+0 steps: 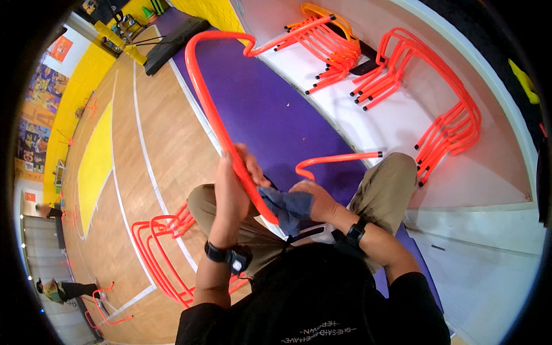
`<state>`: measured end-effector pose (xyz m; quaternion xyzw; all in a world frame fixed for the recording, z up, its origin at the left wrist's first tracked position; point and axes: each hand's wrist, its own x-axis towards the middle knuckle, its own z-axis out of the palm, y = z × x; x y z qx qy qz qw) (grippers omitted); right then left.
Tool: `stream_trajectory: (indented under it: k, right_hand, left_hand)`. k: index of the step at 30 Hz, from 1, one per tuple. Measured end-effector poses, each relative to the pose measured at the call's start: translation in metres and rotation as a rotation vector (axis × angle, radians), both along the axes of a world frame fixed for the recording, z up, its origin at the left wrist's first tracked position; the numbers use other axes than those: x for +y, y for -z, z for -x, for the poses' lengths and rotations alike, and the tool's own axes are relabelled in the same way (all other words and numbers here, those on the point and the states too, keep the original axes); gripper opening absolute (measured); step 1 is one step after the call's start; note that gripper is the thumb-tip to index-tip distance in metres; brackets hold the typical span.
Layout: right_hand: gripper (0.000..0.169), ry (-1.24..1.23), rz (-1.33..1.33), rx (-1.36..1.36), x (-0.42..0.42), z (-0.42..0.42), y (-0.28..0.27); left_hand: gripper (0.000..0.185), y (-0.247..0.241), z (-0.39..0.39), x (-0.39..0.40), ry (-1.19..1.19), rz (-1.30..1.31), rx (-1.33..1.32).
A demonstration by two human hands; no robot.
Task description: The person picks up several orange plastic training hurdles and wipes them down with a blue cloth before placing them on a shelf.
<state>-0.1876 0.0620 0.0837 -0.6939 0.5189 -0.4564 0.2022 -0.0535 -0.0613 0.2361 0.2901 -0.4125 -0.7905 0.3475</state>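
An orange-red tubular hurdle slants across my lap, one black-capped foot pointing towards the wall and another foot nearer my right knee. My left hand is wrapped around its long bar. With my right hand I hold a dark blue cloth bunched against the lower end of the bar, near the bend. The cloth and fingers partly hide that bend. Both wrists wear black bands.
Several stacked hurdles stand on the white ledge to the right, and another stack rests on the wooden floor at left. A purple mat lies before me. A person stands far left beside more hurdles.
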Motion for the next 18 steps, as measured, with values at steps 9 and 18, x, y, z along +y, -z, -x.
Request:
stream_trajectory:
  k: [9, 18]
  right_hand:
    - [0.042, 0.08, 0.073, -0.106, -0.001, -0.014, 0.013]
    - [0.04, 0.084, 0.067, -0.118, -0.025, 0.001, 0.04]
  left_hand:
    - [0.048, -0.005, -0.024, 0.03, 0.112, -0.056, -0.071]
    - [0.048, -0.022, -0.048, 0.018, 0.159, -0.022, -0.014]
